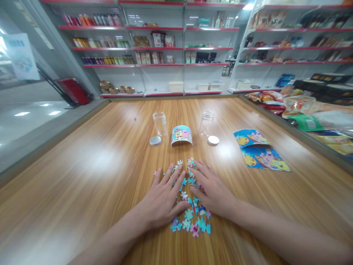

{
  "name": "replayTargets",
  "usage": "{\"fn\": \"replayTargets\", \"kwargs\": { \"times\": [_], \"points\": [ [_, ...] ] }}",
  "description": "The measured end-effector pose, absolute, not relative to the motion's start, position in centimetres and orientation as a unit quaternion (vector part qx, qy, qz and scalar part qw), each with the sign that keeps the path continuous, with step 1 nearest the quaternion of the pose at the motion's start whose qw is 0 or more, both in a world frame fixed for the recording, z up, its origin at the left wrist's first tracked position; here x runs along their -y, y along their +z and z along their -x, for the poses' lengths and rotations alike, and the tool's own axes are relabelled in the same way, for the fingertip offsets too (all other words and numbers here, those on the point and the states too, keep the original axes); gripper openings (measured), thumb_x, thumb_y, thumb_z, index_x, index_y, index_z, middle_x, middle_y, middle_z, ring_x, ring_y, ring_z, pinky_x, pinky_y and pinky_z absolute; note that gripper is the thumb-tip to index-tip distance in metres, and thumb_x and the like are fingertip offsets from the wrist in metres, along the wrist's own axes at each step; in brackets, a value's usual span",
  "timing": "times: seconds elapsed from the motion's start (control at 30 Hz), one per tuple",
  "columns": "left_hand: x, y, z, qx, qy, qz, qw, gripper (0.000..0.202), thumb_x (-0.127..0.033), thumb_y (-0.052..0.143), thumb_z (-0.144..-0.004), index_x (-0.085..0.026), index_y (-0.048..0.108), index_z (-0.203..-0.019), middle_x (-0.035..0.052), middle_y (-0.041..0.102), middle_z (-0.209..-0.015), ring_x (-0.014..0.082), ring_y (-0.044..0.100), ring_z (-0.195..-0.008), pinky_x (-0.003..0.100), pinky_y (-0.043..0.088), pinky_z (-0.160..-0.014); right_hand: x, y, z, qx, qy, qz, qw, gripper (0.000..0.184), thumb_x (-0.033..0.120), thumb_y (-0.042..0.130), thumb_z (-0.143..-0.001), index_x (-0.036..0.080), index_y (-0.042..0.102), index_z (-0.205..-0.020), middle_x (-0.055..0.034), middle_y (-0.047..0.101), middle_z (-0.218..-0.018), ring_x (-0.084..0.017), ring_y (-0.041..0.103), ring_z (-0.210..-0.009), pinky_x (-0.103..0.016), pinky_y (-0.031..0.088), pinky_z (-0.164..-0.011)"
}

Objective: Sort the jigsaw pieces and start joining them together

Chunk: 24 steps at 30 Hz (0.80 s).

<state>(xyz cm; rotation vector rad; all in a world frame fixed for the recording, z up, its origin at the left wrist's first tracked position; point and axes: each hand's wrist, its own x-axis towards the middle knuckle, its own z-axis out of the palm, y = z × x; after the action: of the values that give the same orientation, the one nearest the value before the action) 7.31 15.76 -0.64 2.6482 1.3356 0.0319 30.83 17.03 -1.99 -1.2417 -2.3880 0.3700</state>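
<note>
Loose jigsaw puzzle pieces in blue, pink and white lie scattered on the wooden table between my hands. My left hand rests flat over the left side of them, fingers spread. On the right side, my right hand lies with its fingers stretched over more pieces; those under both palms are hidden. Beyond the fingertips stands a curved cartoon picture card. A clear jar with a silver lid is to its left, and another clear jar with a pale lid to its right.
Two blue cartoon picture sheets lie overlapping at the right of the table. A tiny object sits at the far left. Packaged goods crowd beyond the right edge. Stocked shelves stand behind, and a red hand truck at left.
</note>
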Motion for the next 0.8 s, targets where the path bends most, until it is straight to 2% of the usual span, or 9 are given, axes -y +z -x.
{"fn": "replayTargets", "kwargs": {
  "times": [0.13, 0.33, 0.57, 0.8],
  "points": [
    [-15.9, -1.1, -7.1, -0.448, 0.008, -0.89, 0.087, 0.082, -0.073, 0.024, -0.097, -0.026, 0.005, -0.162, 0.0078, -0.003, -0.168, 0.0374, -0.001, -0.155, 0.07, 0.008, -0.12, -17.2, -2.1, -30.9, 0.851, 0.141, 0.457, 0.218, 0.065, 0.04, 0.062, -0.092, 0.02, 0.043, -0.151, -0.0127, 0.033, -0.161, -0.033, 0.022, -0.152, -0.058, 0.028, -0.122],
    [-16.1, -1.2, -7.2, -0.472, 0.009, -0.877, 0.086, 0.074, -0.067, 0.015, -0.101, -0.026, 0.009, -0.162, 0.0052, -0.004, -0.168, 0.0382, -0.003, -0.155, 0.071, 0.01, -0.119, -17.4, -2.1, -30.9, 0.848, 0.139, 0.464, 0.216, 0.058, 0.032, 0.059, -0.092, 0.019, 0.047, -0.147, -0.0128, 0.034, -0.161, -0.034, 0.022, -0.152, -0.059, 0.026, -0.121],
    [-16.0, -0.7, -7.5, -0.493, 0.031, -0.867, 0.067, 0.076, -0.068, 0.018, -0.1, -0.023, 0.013, -0.162, 0.0056, 0.0, -0.168, 0.0398, -0.003, -0.154, 0.07, 0.01, -0.12, -17.6, -2.0, -30.8, 0.842, 0.134, 0.474, 0.22, 0.059, 0.039, 0.06, -0.092, 0.022, 0.047, -0.147, -0.0103, 0.036, -0.159, -0.034, 0.025, -0.151, -0.062, 0.026, -0.12],
    [-15.5, -1.7, -9.1, -0.525, 0.075, -0.847, 0.044, 0.08, -0.067, 0.025, -0.099, -0.017, 0.017, -0.161, 0.0105, 0.003, -0.168, 0.0418, -0.003, -0.154, 0.073, 0.005, -0.118, -17.7, -2.5, -30.6, 0.83, 0.128, 0.49, 0.235, 0.056, 0.04, 0.061, -0.091, 0.021, 0.051, -0.143, -0.0117, 0.042, -0.155, -0.034, 0.029, -0.15, -0.061, 0.027, -0.12]
  ]
}}
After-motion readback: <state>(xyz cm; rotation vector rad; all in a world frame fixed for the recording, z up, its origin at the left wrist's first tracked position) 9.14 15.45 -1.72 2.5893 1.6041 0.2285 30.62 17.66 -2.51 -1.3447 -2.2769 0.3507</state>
